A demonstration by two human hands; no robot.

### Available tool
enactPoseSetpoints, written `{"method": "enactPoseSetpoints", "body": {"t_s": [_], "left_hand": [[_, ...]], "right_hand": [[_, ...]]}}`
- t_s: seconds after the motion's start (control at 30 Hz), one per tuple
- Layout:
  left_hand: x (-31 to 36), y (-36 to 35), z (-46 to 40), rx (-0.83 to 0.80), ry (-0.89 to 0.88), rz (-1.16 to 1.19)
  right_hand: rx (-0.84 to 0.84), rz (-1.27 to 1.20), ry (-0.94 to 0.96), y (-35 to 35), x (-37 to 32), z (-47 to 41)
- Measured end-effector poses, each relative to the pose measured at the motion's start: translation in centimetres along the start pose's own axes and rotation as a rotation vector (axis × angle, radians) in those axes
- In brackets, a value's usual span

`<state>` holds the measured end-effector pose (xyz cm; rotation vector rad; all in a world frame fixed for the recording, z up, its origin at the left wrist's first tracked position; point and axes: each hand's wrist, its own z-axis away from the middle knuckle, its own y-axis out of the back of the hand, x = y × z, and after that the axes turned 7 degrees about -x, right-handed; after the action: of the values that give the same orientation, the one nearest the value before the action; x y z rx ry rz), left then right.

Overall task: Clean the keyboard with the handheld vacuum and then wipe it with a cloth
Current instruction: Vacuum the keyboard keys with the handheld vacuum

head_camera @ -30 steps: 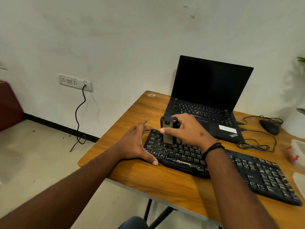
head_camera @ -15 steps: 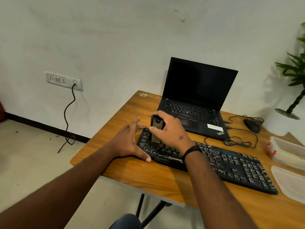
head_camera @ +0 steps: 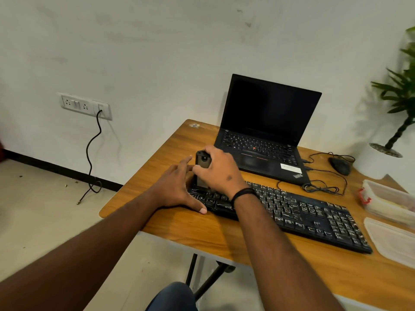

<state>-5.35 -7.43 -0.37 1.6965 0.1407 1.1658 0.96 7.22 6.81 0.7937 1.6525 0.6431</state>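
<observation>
Head view, lower centre of the frame: the left hand (head_camera: 177, 189) lies spread, thumb at the near left corner of the keyboard (head_camera: 292, 212), bracing it. Just beyond, the right hand (head_camera: 219, 170) grips the handheld vacuum (head_camera: 202, 161) upright, nozzle on the keys. Over the last second the vacuum has crept from a little way in to the keyboard's left end, so this pass looks nearly done. No cloth is visible. Farther back stands the laptop (head_camera: 267, 131).

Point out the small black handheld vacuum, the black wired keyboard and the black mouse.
small black handheld vacuum (head_camera: 202, 162), head view, upper body beside the round button.
black wired keyboard (head_camera: 310, 217), head view, middle key rows.
black mouse (head_camera: 340, 165), head view, top shell.
</observation>
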Motion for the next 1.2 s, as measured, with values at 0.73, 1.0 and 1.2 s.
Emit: {"method": "enactPoseSetpoints", "body": {"t_s": [0.73, 1.0, 1.2], "left_hand": [[-0.5, 0.2, -0.2, -0.027, -0.022, 0.008], [-0.4, 0.1, -0.2, -0.021, -0.021, 0.01], [-0.5, 0.0, -0.2, -0.027, -0.019, 0.007]], "right_hand": [[0.05, 0.042, -0.074, 2.7, 2.5, 1.3], [0.121, 0.002, -0.043, 1.5, 2.4, 1.5], [0.129, -0.091, -0.011, 0.7, 1.7, 1.2]]}}
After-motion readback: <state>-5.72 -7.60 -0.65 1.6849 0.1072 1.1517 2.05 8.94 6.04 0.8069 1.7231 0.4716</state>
